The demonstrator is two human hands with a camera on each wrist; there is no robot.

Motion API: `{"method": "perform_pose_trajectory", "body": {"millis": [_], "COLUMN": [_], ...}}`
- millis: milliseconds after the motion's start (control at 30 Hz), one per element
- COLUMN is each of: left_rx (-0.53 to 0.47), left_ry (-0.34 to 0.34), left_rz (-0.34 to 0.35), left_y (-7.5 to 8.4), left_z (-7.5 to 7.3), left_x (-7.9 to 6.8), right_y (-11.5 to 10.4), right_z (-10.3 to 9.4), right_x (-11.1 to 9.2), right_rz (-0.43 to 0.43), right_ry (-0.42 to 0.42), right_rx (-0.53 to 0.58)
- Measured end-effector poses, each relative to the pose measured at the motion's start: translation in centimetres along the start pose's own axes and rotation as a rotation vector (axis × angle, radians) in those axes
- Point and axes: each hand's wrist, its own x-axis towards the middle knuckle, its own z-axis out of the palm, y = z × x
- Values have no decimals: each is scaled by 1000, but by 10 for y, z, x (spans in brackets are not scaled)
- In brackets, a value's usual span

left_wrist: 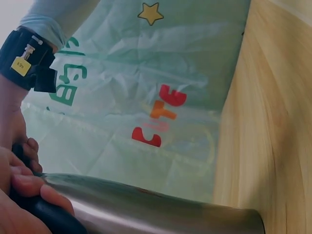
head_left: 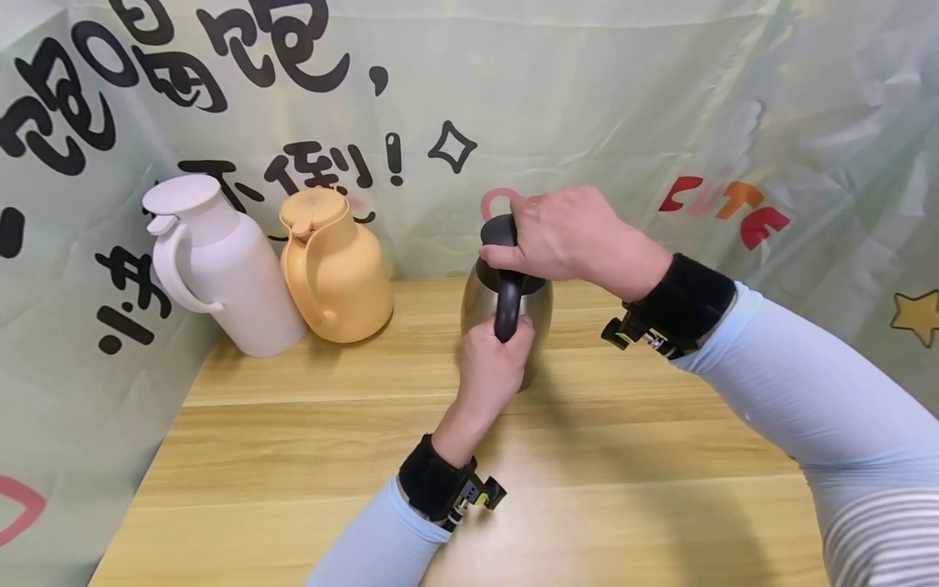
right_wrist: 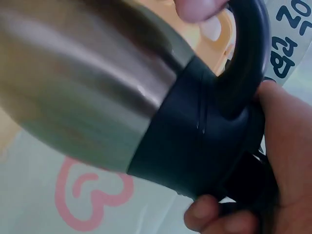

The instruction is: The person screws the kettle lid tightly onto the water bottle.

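A stainless steel thermos jug (head_left: 541, 316) with a black collar (right_wrist: 195, 126) stands on the wooden table. My left hand (head_left: 493, 367) grips its black handle (head_left: 508, 306), fingers curled round it. From above, my right hand (head_left: 568, 236) holds the black lid (head_left: 497, 231) at the top, thumb on the near side. In the right wrist view, fingertips (right_wrist: 201, 213) curl against the lid's edge beside the collar. The left wrist view shows both hands close together at the jug's top, its steel body (left_wrist: 161, 209) reaching down to the tabletop.
To the left stand a white thermos jug (head_left: 235, 269) and, beside it, a yellow one (head_left: 359, 281), both with handles. A printed cloth (head_left: 587, 98) hangs behind the wooden table (head_left: 293, 473) and along its left side.
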Motion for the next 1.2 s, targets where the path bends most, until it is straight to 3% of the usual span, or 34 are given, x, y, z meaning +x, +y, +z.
{"method": "perform_pose_trajectory", "body": {"millis": [167,367,667,800,900,1067,1200], "left_rx": [18,6,-11,12,43,36,6], "left_ry": [59,87,79,76,60,-2,-97], "left_rz": [19,48,63,57,51,16,-44], "left_y": [2,3,-3,-3,-3,-1,-1], "left_z": [2,4,2,1,1,1,-3], "left_x": [1,1,3,3,3,2,2], "right_y": [-8,-21,-22,-9,2,10,12], "right_z": [1,-5,-12,-16,-18,-19,-22], "right_x": [-1,-2,2,0,-4,-8,-2], "right_rz": [84,170,267,203,150,27,-94], "right_ry": [15,-72,-183,-218,-223,-174,-204], "right_rx": [32,16,125,253,287,174,64]}}
